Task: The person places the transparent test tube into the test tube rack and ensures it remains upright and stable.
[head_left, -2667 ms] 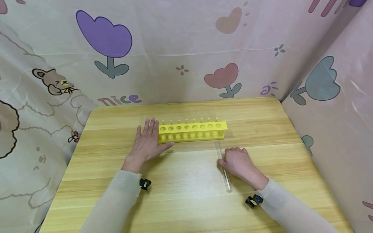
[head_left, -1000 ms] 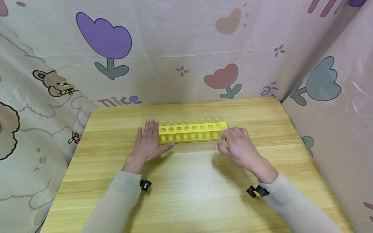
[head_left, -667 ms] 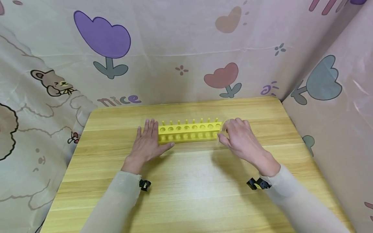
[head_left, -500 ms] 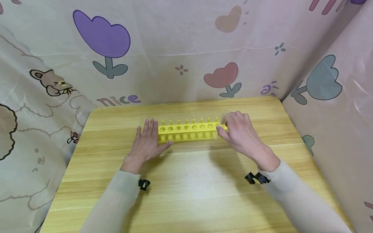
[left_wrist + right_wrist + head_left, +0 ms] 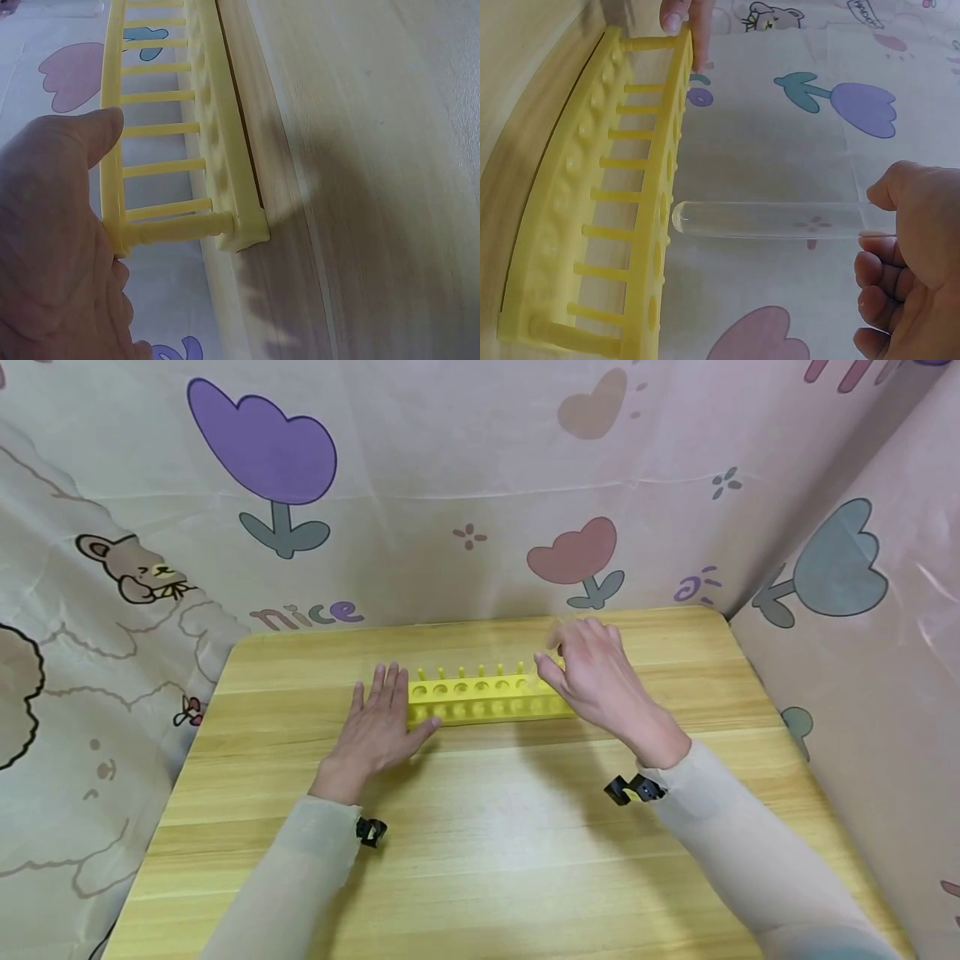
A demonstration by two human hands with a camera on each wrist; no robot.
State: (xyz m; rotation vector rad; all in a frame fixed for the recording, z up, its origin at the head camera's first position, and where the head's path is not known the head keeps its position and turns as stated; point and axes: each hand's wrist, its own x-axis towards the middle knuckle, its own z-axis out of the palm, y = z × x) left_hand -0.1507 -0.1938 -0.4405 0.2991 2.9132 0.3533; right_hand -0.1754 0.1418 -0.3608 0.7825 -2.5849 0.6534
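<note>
A yellow test tube rack (image 5: pixel 471 698), with a row of holes and a row of pegs behind it, stands on the table. At its left end rests my left hand (image 5: pixel 369 727), fingers straight, and in the left wrist view its thumb (image 5: pixel 103 135) touches the upper plate. My right hand (image 5: pixel 597 677) is above the rack's right part and hides some of it. It pinches a clear glass test tube (image 5: pixel 772 220) near one end between thumb and fingers. In the right wrist view the tube's rounded end is right by the holes of the upper plate.
The wood-grain table (image 5: pixel 480 827) runs up to a cartoon-printed curtain (image 5: pixel 420 485) behind the rack. More of this cloth hangs at both sides. A small black camera (image 5: pixel 633 789) sits on the right wrist, another black camera (image 5: pixel 371 832) on the left.
My right hand picked the test tube up from the table, raised it to the rack's right end, then moved farther back and left over the rack. The left hand has stayed at the rack's left end.
</note>
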